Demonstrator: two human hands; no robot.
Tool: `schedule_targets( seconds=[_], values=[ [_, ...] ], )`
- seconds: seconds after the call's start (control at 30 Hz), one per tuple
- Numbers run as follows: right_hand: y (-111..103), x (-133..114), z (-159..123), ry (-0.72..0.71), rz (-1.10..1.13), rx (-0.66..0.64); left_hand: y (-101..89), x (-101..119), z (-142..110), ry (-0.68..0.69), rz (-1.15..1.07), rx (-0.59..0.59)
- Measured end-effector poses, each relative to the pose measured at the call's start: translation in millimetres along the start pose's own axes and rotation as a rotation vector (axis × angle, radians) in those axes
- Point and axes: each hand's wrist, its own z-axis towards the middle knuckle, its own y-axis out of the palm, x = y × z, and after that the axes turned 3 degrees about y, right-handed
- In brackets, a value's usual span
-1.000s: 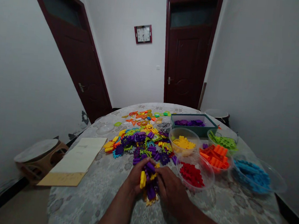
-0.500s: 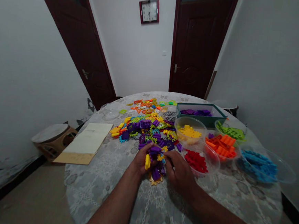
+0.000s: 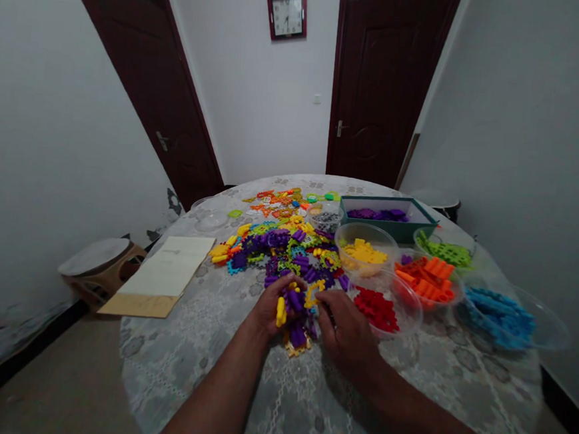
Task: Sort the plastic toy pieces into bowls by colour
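Note:
My left hand (image 3: 271,304) is closed around a cluster of purple and yellow plastic building pieces (image 3: 293,302), with a yellow tube-shaped piece sticking out by the thumb side. Between the fingertips of my right hand (image 3: 344,321) is a yellow toothed ring piece (image 3: 314,292), held right beside the cluster. Whether the ring touches the cluster, I cannot tell. Just below the hands, a purple piece (image 3: 299,337) lies over a pale yellow toothed piece on the table. A heap of purple, green, blue and yellow pieces (image 3: 272,242) spreads out beyond both hands.
Clear tubs hold yellow pieces (image 3: 364,251), red pieces (image 3: 376,309), orange pieces (image 3: 427,279), blue pieces (image 3: 499,317) and green pieces (image 3: 444,251). Behind them stands a green-rimmed box (image 3: 421,229) with purple pieces. An open notebook (image 3: 165,267) lies at the left edge of the round table (image 3: 197,370).
The cluster in my left hand has turned, and the yellow ring now stands out more plainly at my right fingertips. A blue bit seen beside it earlier no longer shows. The view has shifted slightly.

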Motion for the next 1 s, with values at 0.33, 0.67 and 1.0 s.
schedule_targets(
  seconds=[0.33,0.67,1.0],
  values=[
    [-46,10,36,-0.029,-0.239,0.157,-2.7,1,1,0.021,-0.026,-0.057],
    [-68,66,32,0.03,-0.533,0.154,-2.3,-1,2,0.047,-0.006,-0.011],
    [-62,9,25,-0.139,-0.304,0.103,-6.7,0,5,0.019,0.002,-0.069]
  ],
)
